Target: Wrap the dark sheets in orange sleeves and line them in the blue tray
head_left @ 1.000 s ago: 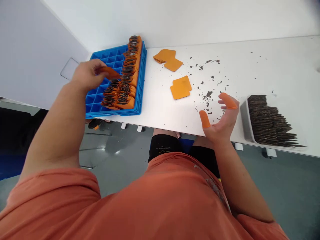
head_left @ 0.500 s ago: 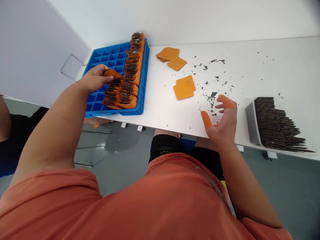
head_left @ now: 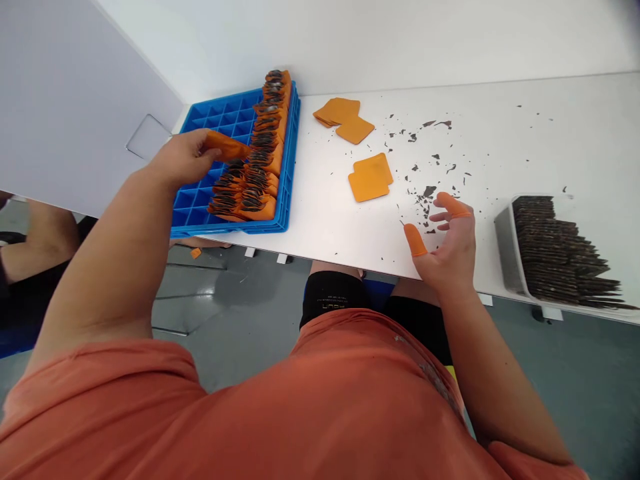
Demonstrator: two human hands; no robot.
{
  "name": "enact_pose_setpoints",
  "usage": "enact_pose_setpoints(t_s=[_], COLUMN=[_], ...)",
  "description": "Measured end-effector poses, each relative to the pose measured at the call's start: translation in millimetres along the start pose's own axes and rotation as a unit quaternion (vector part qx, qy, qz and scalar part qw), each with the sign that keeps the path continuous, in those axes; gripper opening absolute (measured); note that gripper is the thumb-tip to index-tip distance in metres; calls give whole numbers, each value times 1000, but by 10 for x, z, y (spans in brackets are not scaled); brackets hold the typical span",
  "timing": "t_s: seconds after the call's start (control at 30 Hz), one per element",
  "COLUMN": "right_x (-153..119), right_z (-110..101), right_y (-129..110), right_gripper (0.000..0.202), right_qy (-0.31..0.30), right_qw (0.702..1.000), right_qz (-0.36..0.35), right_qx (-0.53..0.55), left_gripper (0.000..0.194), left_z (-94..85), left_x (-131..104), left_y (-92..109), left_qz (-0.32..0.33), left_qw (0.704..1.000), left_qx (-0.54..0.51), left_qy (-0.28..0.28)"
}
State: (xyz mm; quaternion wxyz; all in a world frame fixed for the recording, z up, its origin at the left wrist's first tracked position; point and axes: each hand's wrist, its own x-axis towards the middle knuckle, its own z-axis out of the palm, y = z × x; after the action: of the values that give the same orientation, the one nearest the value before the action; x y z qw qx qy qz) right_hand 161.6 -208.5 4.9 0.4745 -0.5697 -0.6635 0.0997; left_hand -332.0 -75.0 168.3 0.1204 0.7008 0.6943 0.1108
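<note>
My left hand (head_left: 183, 157) reaches over the blue divided tray (head_left: 286, 193), closed on an orange packet (head_left: 227, 144) whose far end touches the filled rows. Several orange packets with dark, thin sheets inside (head_left: 265, 141) stand packed along the tray's right side and near corner. My right hand (head_left: 450, 243) hovers palm up by the table's front edge, fingers apart and holding nothing. Orange finger covers sit on its thumb and a finger. A thin dark sliver shows at the thumb tip. Left of that hand lie two overlapping orange squares (head_left: 370, 179).
More orange squares (head_left: 343, 117) lie at the back of the white table (head_left: 320, 213). Dark flakes (head_left: 429, 191) are scattered across its middle. To the right, a clear container (head_left: 507, 253) holds stacked dark sheets (head_left: 555, 257). A wire loop (head_left: 147, 137) juts out beside the tray.
The orange packet in my left hand has turned, showing more of its orange side and less dark edge. My right hand has stayed nearly still. The whole view has shifted slightly.
</note>
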Motion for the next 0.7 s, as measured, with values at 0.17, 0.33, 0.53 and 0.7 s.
enact_pose_setpoints(t_s=[0.17, 0.33, 0.53, 0.7], right_x=[-3, 0, 0, 5], right_z=[0, 7, -1, -14], right_y=[-4, 1, -17, -23], right_gripper=[71, 71, 69, 68], right_qy=[-8, -9, -20, -31], right_qw=[1000, 1000, 999, 998], right_qz=[14, 22, 37, 52], right_qx=[5, 5, 9, 9], left_gripper=[79, 84, 78, 98], left_z=[-41, 70, 86, 28], left_x=[56, 158, 81, 11], left_y=[58, 66, 103, 89], left_qz=[-8, 6, 9, 18], left_qw=[995, 997, 995, 995], left_qx=[45, -54, -83, -67], left_qy=[-83, -54, -52, -75])
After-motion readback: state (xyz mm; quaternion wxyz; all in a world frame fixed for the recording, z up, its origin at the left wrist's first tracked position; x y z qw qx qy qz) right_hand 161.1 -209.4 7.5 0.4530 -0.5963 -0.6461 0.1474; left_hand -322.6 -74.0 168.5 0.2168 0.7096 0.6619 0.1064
